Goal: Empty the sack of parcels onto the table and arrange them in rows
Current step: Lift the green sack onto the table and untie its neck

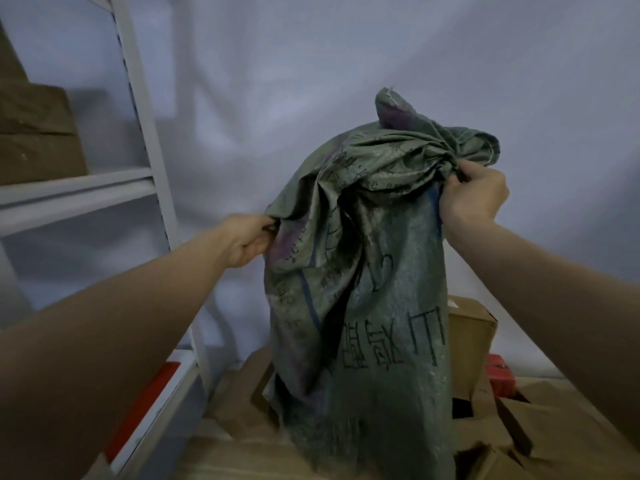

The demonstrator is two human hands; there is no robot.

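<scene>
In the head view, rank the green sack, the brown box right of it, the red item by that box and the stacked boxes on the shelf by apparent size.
1. Green sack.
2. Stacked boxes, cropped by the edge.
3. Brown box, partly hidden by the sack.
4. Red item.

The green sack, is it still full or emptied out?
Looks emptied: sack hangs limp from both hands, left, right; boxes lie below.

parcels (471,327) partly behind sack (374,306)
</scene>
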